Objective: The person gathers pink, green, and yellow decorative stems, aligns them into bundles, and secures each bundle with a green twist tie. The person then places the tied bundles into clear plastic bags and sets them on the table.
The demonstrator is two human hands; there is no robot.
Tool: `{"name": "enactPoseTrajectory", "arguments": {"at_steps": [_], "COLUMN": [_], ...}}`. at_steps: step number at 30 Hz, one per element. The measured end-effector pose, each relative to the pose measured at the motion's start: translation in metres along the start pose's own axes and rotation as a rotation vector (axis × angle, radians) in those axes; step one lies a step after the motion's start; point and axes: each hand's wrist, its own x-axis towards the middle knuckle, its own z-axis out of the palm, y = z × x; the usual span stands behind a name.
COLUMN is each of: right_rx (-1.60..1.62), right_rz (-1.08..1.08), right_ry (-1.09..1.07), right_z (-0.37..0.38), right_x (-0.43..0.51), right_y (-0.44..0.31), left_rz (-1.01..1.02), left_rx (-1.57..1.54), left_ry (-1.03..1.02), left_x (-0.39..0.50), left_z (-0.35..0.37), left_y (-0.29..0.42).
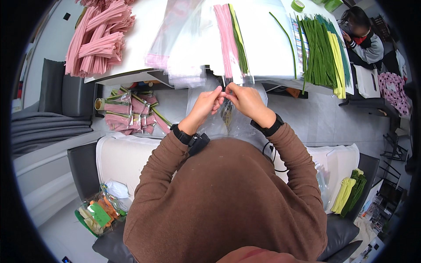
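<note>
My left hand (206, 102) and my right hand (246, 101) meet just off the table's near edge, fingertips together. Whether anything thin is pinched between them is too small to tell. Right beyond them lies a clear plastic bag (245, 78) holding pink fuzzy stems (226, 39) with green and yellow ones beside them. To its left a stack of empty clear bags (187, 77) hangs a little over the edge. A single green stem (288, 36) lies to the right, near a large bundle of green fuzzy stems (317, 52) with yellow stems (337, 62) alongside.
Pink stem bundles (98, 39) are heaped at the table's left. Filled bags (131, 111) lie below, near a cardboard tube (99, 104). Green tape (297, 5) sits at the far right. Another person (361, 39) sits beyond the table's right end. More stems (343, 195) rest on the sofa.
</note>
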Motion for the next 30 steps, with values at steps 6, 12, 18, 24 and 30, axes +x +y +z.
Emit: {"name": "enactPoseTrajectory", "arguments": {"at_steps": [6,12,18,24,30], "right_rx": [-0.056,-0.101,-0.093,0.278,0.876], "right_rz": [-0.047,-0.116,-0.101,0.104,0.163], "right_ry": [-0.024,-0.020,0.023,0.339,0.662], "right_z": [0.001,0.003,0.003,-0.008,-0.072], "right_x": [0.002,-0.003,-0.011,-0.031,-0.091], "right_y": [0.002,0.004,0.007,0.027,0.056], "left_rz": [-0.008,-0.058,-0.015,0.014,0.008], "left_rx": [0.113,0.107,0.169,0.166,0.180], "left_ry": [0.055,0.031,0.060,0.091,0.124], "left_x": [0.002,0.013,0.023,0.028,0.030], "left_z": [0.002,-0.001,0.005,0.004,-0.006], "left_y": [0.004,0.005,0.005,0.004,0.007]}}
